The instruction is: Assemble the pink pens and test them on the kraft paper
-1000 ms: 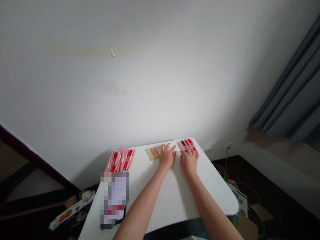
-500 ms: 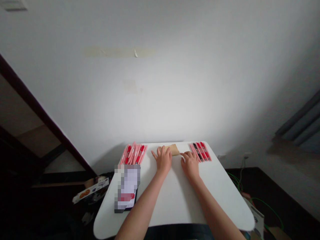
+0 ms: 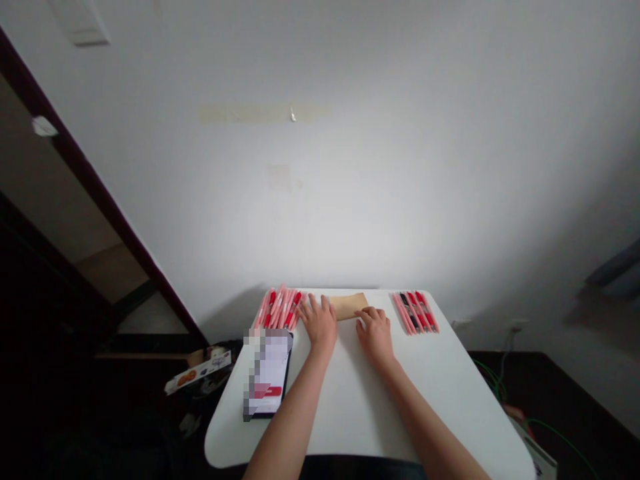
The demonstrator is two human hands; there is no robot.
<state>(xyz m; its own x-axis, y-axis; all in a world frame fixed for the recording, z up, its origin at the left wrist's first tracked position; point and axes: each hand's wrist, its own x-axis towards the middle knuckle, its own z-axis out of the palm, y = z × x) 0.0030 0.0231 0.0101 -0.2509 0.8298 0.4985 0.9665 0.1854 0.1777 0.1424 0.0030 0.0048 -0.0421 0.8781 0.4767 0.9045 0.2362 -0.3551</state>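
A flat tan piece that looks like kraft paper (image 3: 349, 307) lies near the back of the white table (image 3: 360, 420). My left hand (image 3: 321, 327) is flat beside its left end, fingers spread, with the fingertips close to a pile of pink and red pens (image 3: 281, 308). At the lower right corner of the tan piece, the fingertips of my right hand (image 3: 377, 335) rest, loosely bent and apart. To the right, a row of pink, red and black pens (image 3: 414, 312) lies side by side. Neither hand holds anything.
A phone (image 3: 270, 373), partly blurred out, lies at the table's left side. Behind the table rises a white wall (image 3: 360, 200). A long printed box (image 3: 197, 375) and clutter are down to the left; green cables (image 3: 493, 377) run along the floor at right.
My left hand has slid left off the tan piece toward the pen pile. My right hand has moved left, from beside the tan piece onto its corner. The view has shifted slightly.
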